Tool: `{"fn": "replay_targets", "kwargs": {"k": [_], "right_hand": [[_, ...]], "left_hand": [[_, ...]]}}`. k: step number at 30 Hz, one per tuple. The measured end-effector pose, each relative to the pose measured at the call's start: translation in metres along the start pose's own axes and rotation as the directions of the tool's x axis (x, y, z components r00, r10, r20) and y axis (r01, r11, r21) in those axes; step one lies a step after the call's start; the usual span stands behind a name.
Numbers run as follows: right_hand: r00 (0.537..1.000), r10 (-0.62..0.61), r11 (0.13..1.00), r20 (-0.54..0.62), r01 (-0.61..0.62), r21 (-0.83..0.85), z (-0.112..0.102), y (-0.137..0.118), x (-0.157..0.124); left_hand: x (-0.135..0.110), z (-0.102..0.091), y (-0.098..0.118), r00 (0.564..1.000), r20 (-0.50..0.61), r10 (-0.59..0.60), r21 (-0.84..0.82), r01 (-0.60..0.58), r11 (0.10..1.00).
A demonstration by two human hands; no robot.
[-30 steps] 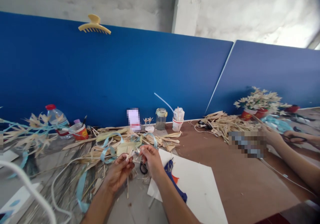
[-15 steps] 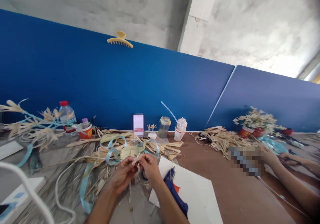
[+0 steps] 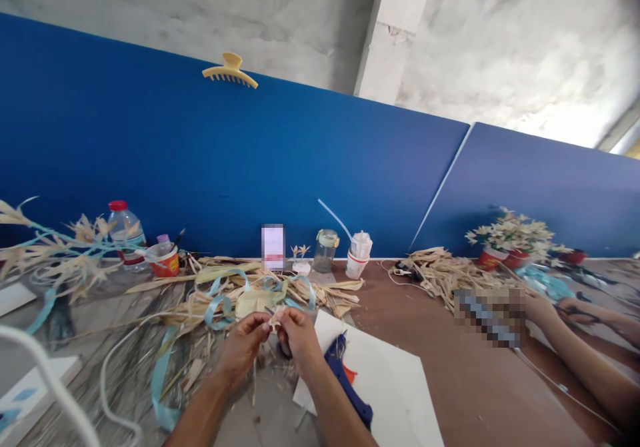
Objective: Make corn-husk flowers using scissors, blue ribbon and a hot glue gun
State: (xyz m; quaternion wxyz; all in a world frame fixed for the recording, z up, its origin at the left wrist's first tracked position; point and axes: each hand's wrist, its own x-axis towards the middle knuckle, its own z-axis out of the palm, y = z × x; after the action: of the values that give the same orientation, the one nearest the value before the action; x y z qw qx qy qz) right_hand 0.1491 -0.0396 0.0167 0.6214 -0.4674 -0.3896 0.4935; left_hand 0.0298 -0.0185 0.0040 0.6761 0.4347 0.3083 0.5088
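Observation:
My left hand [image 3: 243, 349] and my right hand [image 3: 298, 335] meet low in the middle, both pinched on a small pale straw piece [image 3: 275, 318] held between the fingertips. A thin straw stem [image 3: 255, 384] hangs down from it below my left hand. Just behind the hands lies a heap of dried straw strips [image 3: 260, 290] tangled with light blue ribbon [image 3: 215, 306]. A blue glue gun [image 3: 350, 387] lies right of my right wrist on a white sheet [image 3: 400, 380].
Along the blue partition [image 3: 250, 167] stand a water bottle [image 3: 125, 230], a red cup [image 3: 165, 260], a glass jar [image 3: 325, 248] and a paper cup [image 3: 357, 254]. Another person's arms [image 3: 575, 340] work at the right near a straw pile [image 3: 440, 270] and potted straw flowers [image 3: 510, 237]. A hair claw [image 3: 230, 70] sits atop the partition.
The view has tilted upward, so the desk sits lower in frame. My hands have closed in together on the small straw piece and stay pinched on it.

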Motion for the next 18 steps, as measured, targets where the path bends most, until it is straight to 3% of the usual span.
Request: {"fn": "replay_targets", "kwargs": {"k": [6, 18], "right_hand": [[1.000, 0.003, 0.999, -0.012, -0.002, 0.034, 0.0020, 0.0003, -0.0001], [0.999, 0.020, 1.000, -0.045, -0.019, 0.023, 0.0043, -0.0019, -0.0030]], "left_hand": [[0.0012, 0.0009, -0.0004, 0.999, -0.044, 0.012, -0.031, -0.014, 0.999], [0.0006, 0.0008, -0.0019, 0.999, -0.024, 0.046, 0.039, -0.045, 0.998]]}}
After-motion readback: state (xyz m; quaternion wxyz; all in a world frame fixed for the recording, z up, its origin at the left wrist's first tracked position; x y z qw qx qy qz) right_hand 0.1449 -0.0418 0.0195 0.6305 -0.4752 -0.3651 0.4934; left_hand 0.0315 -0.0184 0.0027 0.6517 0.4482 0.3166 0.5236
